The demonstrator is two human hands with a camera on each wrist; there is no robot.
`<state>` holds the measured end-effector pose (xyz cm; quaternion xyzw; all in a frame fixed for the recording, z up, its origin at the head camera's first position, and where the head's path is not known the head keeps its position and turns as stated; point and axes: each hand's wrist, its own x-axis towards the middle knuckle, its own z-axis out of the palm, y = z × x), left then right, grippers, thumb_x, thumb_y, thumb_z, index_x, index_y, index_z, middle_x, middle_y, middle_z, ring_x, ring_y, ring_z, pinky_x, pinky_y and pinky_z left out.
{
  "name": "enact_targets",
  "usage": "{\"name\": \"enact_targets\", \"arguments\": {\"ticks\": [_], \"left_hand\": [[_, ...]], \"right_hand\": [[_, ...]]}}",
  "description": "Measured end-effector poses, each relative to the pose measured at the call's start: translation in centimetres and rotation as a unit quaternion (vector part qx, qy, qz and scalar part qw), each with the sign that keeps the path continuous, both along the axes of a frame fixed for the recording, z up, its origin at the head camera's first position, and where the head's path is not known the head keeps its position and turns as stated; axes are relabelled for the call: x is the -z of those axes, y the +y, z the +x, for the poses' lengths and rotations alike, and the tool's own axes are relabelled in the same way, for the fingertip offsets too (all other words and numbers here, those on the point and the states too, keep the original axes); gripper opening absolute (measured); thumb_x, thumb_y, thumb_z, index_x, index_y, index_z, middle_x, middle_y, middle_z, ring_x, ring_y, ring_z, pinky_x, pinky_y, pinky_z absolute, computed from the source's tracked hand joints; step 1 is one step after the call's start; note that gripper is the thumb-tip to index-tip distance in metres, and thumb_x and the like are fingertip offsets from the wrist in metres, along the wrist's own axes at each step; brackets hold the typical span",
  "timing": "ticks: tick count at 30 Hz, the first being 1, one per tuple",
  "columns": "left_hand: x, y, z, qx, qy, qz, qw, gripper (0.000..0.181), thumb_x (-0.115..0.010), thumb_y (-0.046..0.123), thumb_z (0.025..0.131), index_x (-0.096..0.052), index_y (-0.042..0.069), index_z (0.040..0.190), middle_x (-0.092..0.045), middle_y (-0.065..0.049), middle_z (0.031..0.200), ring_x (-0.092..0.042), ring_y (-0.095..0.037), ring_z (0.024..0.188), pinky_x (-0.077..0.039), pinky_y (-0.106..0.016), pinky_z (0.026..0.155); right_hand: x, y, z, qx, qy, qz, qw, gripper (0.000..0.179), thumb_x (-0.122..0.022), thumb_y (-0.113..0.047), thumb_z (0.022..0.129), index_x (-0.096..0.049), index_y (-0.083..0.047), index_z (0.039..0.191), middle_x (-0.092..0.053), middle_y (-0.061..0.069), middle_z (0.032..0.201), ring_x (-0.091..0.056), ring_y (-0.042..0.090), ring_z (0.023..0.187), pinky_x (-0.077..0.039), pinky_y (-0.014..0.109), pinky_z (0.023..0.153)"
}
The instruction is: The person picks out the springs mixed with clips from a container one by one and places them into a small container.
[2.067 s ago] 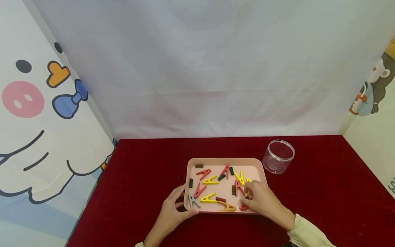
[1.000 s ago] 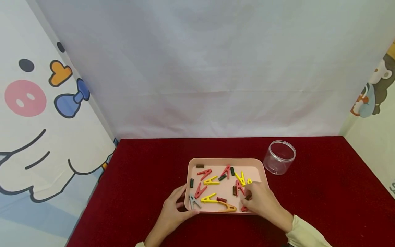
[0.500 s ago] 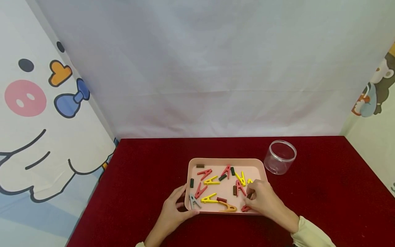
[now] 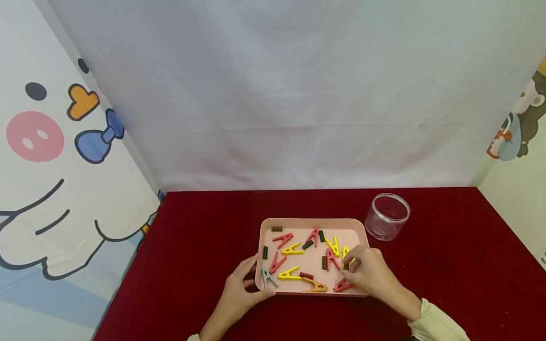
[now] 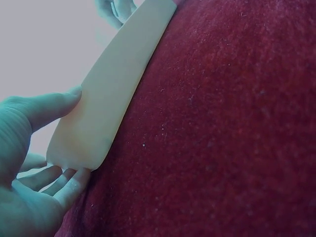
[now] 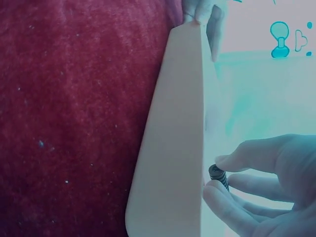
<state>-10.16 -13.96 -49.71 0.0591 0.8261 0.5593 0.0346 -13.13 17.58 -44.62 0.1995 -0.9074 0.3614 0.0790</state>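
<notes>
Right wrist view: a spring (image 6: pixel 218 174) is pinched between thumb and finger of the right hand (image 4: pixel 370 272). By the head view, it is held at the right side of the tray (image 4: pixel 309 261), between a yellow clip (image 4: pixel 345 250) and a red clip (image 4: pixel 342 285). The tray's left end is gripped by the left hand (image 4: pixel 240 288).

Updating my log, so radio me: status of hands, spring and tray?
Left hand holds tray by corner. Right hand pinches dark spring. Red clip close by; no blockage visible.
</notes>
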Motion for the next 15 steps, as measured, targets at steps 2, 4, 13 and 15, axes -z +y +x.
{"name": "enact_targets", "arguments": {"ticks": [2, 4, 13, 15], "left_hand": [[0.0, 0.0, 0.0, 0.000, -0.001, 0.000, 1.0000, 0.088, -0.085, 0.027, 0.071, -0.039, 0.010, 0.144, -0.044, -0.009, 0.138, -0.047, -0.024, 0.118, -0.050, -0.026, 0.082], [0.1, 0.0, 0.0, 0.000, -0.002, -0.002, 1.0000, 0.088, -0.085, 0.027, 0.071, -0.039, 0.010, 0.144, -0.044, -0.009, 0.138, -0.047, -0.025, 0.118, -0.050, -0.025, 0.082], [0.2, 0.0, -0.1, 0.004, -0.004, -0.004, 1.0000, 0.088, -0.085, 0.028, 0.071, -0.040, 0.011, 0.144, -0.043, -0.010, 0.139, -0.046, -0.026, 0.118, -0.050, -0.026, 0.081], [0.2, 0.0, -0.1, 0.003, -0.003, -0.005, 1.0000, 0.088, -0.085, 0.028, 0.071, -0.040, 0.011, 0.144, -0.044, -0.010, 0.139, -0.046, -0.026, 0.118, -0.051, -0.026, 0.081]], "right_hand": [[-0.1, 0.2, 0.0, -0.005, 0.004, -0.010, 0.9999, 0.019, -0.080, 0.003, 0.062, -0.065, -0.008, 0.068, -0.059, 0.000, 0.070, -0.060, 0.007, 0.056, -0.047, 0.019, 0.049], [-0.1, 0.3, -0.1, -0.005, 0.003, -0.018, 0.9998, 0.019, -0.080, 0.003, 0.062, -0.066, -0.007, 0.068, -0.060, 0.000, 0.070, -0.060, 0.006, 0.057, -0.047, 0.019, 0.050], [-0.6, 1.1, -0.1, -0.007, -0.022, -0.053, 0.9984, 0.019, -0.082, 0.002, 0.065, -0.068, -0.009, 0.073, -0.062, 0.000, 0.076, -0.059, 0.003, 0.061, -0.051, 0.021, 0.052], [-0.8, 1.2, -0.1, -0.010, -0.028, -0.064, 0.9975, 0.018, -0.081, 0.003, 0.066, -0.069, -0.008, 0.074, -0.062, 0.001, 0.077, -0.059, 0.004, 0.062, -0.051, 0.021, 0.053]]}}
